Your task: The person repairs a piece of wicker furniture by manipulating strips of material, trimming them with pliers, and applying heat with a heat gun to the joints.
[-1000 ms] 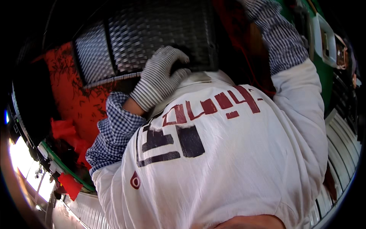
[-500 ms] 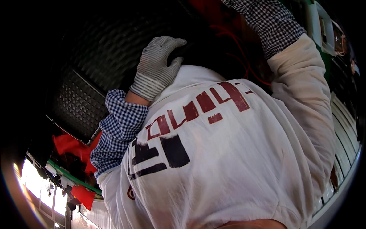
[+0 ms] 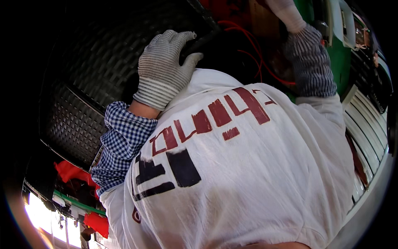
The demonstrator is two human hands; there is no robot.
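Observation:
My left hand (image 3: 161, 68), in a grey-striped knit glove, lies against a black woven panel (image 3: 99, 54) that looks like wicker furniture. Its thumb and forefinger stand apart, and I see nothing between them; the other fingers are partly hidden. A blue-checked sleeve cover (image 3: 126, 133) wraps the left forearm. Stretched far up to the right, my right hand (image 3: 286, 14) wears a pale glove, and the upper edge cuts off its fingers. What it touches or holds is out of view. A dark ribbed-looking sleeve cover (image 3: 311, 62) is on that arm.
Thin red tubing (image 3: 251, 39) loops between the panel and my right arm. White slats (image 3: 365, 124) stand at the right, below a white frame (image 3: 342, 23) and a green surface (image 3: 340, 62). Red cloth (image 3: 74, 172) hangs at the lower left.
My right arm has drawn back slightly, bringing part of its gloved hand into view. The left hand has shifted a little up and left in the picture, its thumb and forefinger still apart.

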